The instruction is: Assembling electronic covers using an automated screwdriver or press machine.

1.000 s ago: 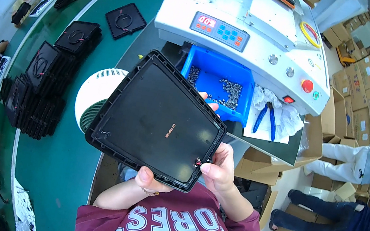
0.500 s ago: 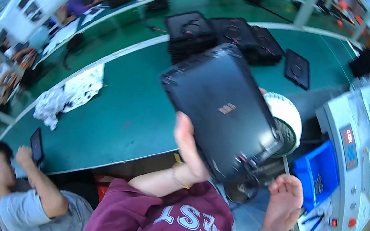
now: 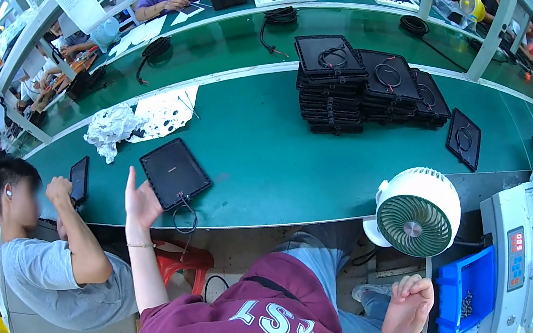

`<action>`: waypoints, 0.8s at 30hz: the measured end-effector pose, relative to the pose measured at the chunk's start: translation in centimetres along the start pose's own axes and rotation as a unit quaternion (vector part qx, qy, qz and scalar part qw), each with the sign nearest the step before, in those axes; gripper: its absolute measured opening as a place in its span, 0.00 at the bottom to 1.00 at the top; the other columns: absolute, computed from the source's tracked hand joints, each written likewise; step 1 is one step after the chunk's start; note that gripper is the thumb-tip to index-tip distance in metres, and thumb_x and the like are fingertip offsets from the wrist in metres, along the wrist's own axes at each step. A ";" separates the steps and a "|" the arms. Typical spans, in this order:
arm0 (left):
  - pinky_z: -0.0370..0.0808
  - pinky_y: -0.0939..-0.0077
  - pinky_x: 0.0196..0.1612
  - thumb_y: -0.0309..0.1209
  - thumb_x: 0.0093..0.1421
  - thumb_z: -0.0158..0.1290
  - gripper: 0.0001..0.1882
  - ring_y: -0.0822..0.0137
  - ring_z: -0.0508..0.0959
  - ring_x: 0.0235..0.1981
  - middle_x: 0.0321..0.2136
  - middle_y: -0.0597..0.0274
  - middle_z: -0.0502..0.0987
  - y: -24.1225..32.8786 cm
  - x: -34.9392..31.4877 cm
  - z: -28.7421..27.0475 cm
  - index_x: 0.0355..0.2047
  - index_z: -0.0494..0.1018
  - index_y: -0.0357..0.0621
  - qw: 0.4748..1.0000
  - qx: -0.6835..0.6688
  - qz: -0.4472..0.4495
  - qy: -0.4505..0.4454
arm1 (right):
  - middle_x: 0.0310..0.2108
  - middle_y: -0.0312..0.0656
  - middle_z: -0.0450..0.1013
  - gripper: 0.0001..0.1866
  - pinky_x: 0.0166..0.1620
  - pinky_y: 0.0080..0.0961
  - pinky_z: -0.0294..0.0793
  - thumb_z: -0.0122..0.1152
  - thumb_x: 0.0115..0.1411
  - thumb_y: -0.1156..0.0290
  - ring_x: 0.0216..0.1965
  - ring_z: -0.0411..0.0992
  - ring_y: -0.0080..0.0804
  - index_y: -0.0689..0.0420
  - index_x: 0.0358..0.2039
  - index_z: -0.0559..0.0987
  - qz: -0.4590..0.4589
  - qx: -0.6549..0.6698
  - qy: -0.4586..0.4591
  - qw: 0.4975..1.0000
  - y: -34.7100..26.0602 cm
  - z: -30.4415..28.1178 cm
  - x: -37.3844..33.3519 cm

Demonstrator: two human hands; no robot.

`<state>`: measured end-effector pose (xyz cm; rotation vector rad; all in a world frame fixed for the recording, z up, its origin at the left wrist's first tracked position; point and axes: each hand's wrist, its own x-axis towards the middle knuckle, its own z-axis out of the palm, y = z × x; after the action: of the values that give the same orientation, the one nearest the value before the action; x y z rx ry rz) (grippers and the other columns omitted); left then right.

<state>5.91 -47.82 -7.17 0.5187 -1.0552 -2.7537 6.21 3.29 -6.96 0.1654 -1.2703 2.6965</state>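
A flat black rectangular panel (image 3: 174, 171) lies on the green table at the left, its thin black cable (image 3: 186, 218) hanging over the near edge. Just beside its lower left corner is my left hand (image 3: 144, 205), open with the thumb and fingers apart, holding nothing. My right hand (image 3: 407, 309) is raised above the near side at the right, palm up, fingers loosely bent, with nothing visible in it. The blue bin (image 3: 475, 300), with small metal parts inside, is the nearest thing to it.
Similar black panels (image 3: 334, 97) stand stacked at the back, one single panel (image 3: 464, 140) beside them. A white fan (image 3: 418, 209) stands at the table's right edge, near a grey control machine (image 3: 512, 278). Crumpled white sheeting (image 3: 114, 127) lies left. A co-worker (image 3: 65, 253) sits close by.
The black panel has gone from my left hand at the middle to the table at the left, and that hand has let go. My right hand stays raised in about the same place.
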 end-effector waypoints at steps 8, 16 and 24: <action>0.68 0.61 0.55 0.56 0.64 0.41 0.37 0.57 0.71 0.50 0.49 0.47 0.70 2.0 3.4 -2.0 0.56 0.61 0.30 0.906 0.280 0.179 0.264 | 0.26 0.41 0.67 0.23 0.30 0.21 0.61 0.68 0.51 0.55 0.27 0.64 0.27 0.63 0.30 0.70 -0.037 0.007 0.016 0.999 -0.6 -1.8 -0.6; 0.73 0.74 0.46 0.39 0.68 0.43 0.19 0.68 0.77 0.40 0.39 0.56 0.78 -11.6 8.2 25.4 0.46 0.72 0.34 0.854 0.439 0.177 -0.217 | 0.24 0.42 0.70 0.24 0.30 0.21 0.64 0.70 0.50 0.54 0.26 0.66 0.27 0.63 0.29 0.73 -0.155 -0.039 0.088 0.983 -3.9 -3.9 -3.4; 0.75 0.56 0.40 0.27 0.59 0.46 0.11 0.43 0.77 0.37 0.31 0.38 0.76 -34.2 20.0 42.3 0.38 0.72 0.30 0.481 0.628 0.295 -0.536 | 0.24 0.40 0.67 0.18 0.29 0.22 0.59 0.66 0.55 0.60 0.25 0.63 0.26 0.62 0.29 0.71 -0.233 -0.086 0.203 0.947 -7.3 -4.9 -8.5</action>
<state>-28.76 -1.35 -6.03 -1.4546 -2.6096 -0.9107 15.75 10.86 -5.97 -0.0970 -1.1528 2.0724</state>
